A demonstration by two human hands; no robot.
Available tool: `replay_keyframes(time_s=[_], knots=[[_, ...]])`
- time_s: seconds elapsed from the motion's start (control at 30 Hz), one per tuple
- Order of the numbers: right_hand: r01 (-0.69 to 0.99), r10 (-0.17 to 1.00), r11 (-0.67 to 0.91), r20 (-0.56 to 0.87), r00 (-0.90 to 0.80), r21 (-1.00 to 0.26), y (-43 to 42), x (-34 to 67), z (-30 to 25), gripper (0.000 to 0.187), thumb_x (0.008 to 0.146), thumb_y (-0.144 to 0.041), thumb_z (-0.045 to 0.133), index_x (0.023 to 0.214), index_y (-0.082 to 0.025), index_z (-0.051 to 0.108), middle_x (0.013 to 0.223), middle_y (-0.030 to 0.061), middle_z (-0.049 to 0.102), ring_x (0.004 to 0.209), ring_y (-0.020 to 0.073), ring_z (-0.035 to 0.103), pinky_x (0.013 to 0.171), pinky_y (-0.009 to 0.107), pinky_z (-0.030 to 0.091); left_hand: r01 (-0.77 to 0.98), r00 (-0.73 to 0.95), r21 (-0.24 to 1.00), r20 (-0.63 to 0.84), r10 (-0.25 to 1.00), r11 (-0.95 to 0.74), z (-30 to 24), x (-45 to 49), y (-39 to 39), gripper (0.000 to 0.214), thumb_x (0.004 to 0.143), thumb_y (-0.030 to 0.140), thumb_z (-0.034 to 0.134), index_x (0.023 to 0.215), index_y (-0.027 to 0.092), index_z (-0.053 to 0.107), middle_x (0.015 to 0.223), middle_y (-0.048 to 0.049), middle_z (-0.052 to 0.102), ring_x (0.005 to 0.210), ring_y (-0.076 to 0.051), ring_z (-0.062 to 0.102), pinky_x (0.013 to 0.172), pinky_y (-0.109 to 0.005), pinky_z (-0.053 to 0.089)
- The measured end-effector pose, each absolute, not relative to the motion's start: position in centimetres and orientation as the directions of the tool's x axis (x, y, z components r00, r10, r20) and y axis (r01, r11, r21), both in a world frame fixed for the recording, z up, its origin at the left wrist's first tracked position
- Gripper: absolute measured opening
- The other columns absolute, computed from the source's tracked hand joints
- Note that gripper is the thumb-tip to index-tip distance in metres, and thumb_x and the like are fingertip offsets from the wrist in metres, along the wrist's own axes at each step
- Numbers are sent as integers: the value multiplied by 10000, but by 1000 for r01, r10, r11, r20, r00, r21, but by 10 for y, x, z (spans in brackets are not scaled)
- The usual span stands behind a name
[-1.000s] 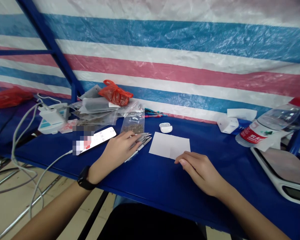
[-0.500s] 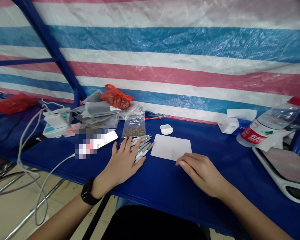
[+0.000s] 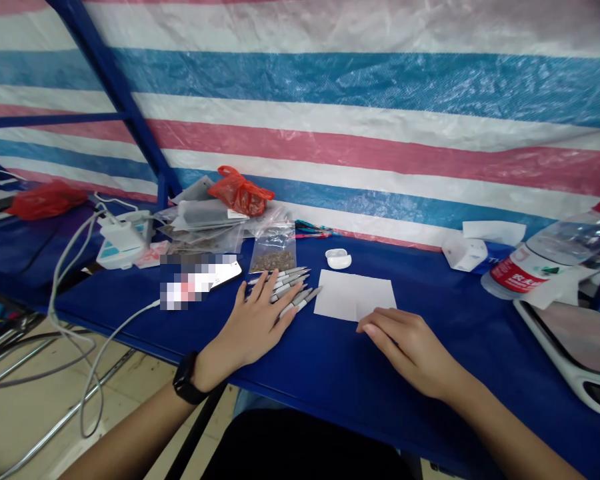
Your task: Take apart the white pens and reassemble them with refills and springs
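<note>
My left hand [image 3: 255, 327] lies open, palm down and fingers spread, over a bunch of silver-grey pens [image 3: 300, 303]. It covers part of the pens. Their tips point right, close to the left edge of a white sheet of paper [image 3: 337, 297], which has a crease. My right hand [image 3: 405, 347] rests at the paper's lower right corner. Its fingers are curled together with the thumb against them, and nothing shows in them. Behind the paper stands an open white earbud case [image 3: 339, 259]. Beyond the left fingertips lies a clear zip bag of brown bits [image 3: 273, 260].
Left of the pens, a phone [image 3: 225, 272] lies on a charging cable from a power strip [image 3: 125, 237]. Clear bags and a red plastic bag [image 3: 240, 193] sit behind. At right are a water bottle [image 3: 523, 267], a tissue pack [image 3: 495, 257] and a scale [image 3: 575, 340].
The pens and the paper have slid slightly right relative to the earbud case. My left hand stays spread on the pens, my right hand curled by the paper. The whole view has shifted a little.
</note>
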State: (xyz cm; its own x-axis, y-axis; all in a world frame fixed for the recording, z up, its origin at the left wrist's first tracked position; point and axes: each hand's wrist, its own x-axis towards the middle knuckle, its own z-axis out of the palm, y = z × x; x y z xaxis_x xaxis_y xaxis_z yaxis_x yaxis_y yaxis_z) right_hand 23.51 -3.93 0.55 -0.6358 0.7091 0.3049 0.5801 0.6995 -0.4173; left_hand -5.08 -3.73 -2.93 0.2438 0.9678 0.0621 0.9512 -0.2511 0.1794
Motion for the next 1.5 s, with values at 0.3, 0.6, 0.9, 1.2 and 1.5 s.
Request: replay_keyframes(time_s=[0.3,0.6,0.9,1.2,1.5], knots=[[590,726,681,293,-622,-434,-33,234,0,439,1095,-384,329,882,-200,667,779,47,710,696,175,682,657,283,511,940,289,193,-9,957,-282,-20,-56,-38,472,1047,552,305,1513,537,379,1681,-17,290,1513,-515,215,1078,-817,241],[619,753,656,313,-579,-432,-32,234,-3,399,1075,-383,387,840,-211,659,743,44,689,646,167,662,634,270,517,930,289,211,83,954,-301,-27,-66,-41,474,1063,544,269,1522,516,382,1678,-40,298,1522,-459,248,1121,-769,249],[618,716,694,436,-545,-368,-30,234,-4,302,1041,-276,463,828,-199,663,744,40,665,667,168,659,606,274,510,896,225,362,133,965,-258,-32,-73,-42,585,1008,665,320,1512,407,468,1665,-62,324,1542,-410,228,1180,-745,176],[590,701,711,451,-553,-382,-30,232,-7,272,1034,-245,477,847,-202,669,746,43,667,651,164,656,597,284,531,474,-310,879,224,924,-55,-46,-79,-42,589,1041,618,224,1456,293,488,1597,-65,432,1535,-250,301,1257,-463,288],[582,745,666,453,-489,-467,-17,235,-10,265,1028,-255,503,834,-206,677,739,49,672,620,161,659,562,260,544,261,-215,965,75,974,-17,-42,-68,-30,612,1026,621,213,1478,280,447,1651,-53,358,1554,-253,266,1265,-456,290]])
